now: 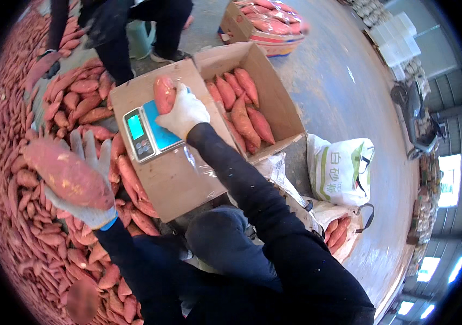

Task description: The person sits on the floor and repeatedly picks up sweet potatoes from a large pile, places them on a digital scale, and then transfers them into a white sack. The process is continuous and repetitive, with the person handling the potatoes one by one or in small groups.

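Note:
My left hand (96, 161), in a white work glove, holds up a large, fat sweet potato (68, 174). The fingers spread behind it, over the heap at the left. A smaller sweet potato (164, 95) is in the grip of my gloved right hand (185, 115), at the blue plate of a digital scale (143, 135). Whether it rests on the plate or is just above, I cannot tell. The scale's display is lit, and it stands on a flat cardboard surface (185, 179). Directly right of it, an open cardboard box (281, 105) holds several sweet potatoes (243, 122).
Sweet potatoes (41, 238) heap along the whole left side. A co-worker's dark-clothed legs (114, 49) are beyond the scale, a gloved hand (52, 65) at the pile. A filled box (269, 24) stands far off. White bags (342, 168) stand at right; a scooter (418, 116) is farther away.

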`<state>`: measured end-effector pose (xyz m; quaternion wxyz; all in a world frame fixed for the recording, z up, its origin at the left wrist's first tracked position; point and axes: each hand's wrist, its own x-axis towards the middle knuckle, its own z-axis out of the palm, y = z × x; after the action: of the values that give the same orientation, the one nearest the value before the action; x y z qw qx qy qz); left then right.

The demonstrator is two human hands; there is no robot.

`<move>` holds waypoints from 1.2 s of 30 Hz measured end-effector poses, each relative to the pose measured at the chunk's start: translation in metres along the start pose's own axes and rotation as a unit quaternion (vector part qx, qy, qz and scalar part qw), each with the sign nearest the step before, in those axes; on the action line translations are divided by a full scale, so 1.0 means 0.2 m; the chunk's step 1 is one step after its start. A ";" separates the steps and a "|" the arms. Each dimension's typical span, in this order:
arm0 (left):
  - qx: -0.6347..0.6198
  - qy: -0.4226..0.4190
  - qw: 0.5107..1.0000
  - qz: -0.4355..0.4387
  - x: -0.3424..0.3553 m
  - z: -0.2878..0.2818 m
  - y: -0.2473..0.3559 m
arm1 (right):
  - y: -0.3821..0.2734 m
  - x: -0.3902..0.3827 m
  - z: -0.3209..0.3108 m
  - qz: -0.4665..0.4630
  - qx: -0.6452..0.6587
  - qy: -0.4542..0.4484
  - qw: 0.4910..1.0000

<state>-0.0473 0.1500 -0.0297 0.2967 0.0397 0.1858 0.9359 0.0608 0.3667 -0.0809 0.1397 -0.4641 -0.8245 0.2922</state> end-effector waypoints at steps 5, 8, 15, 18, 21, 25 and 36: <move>0.007 -0.118 0.992 -0.048 0.01 -0.07 0.01 | 0.42 0.04 -0.50 -0.025 0.190 -0.041 0.981; -0.005 -0.176 0.980 -0.094 0.01 -0.04 -0.01 | 0.83 0.12 -0.70 0.008 0.167 0.076 0.983; -0.003 -0.130 0.986 -0.106 0.06 -0.14 0.03 | 1.30 0.40 -0.33 0.102 0.014 0.080 0.991; 0.012 -0.116 0.987 -0.113 0.06 -0.16 -0.01 | 1.37 0.51 0.04 0.096 0.046 0.066 0.992; 0.065 -0.124 0.984 -0.111 0.08 -0.13 -0.05 | 1.33 0.60 0.26 0.146 0.020 0.024 0.989; 0.092 -0.129 0.980 -0.122 0.09 -0.11 -0.09 | 1.39 0.71 0.45 0.124 0.013 0.028 0.992; 0.009 -0.053 0.993 -0.101 0.06 -0.18 -0.11 | 1.42 0.82 0.42 -0.022 -0.124 -0.044 0.991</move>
<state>-0.0522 0.1618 -0.0726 0.3989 0.0730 0.1814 0.8959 0.1261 0.5897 -0.3284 0.0507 -0.4459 -0.8699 0.2045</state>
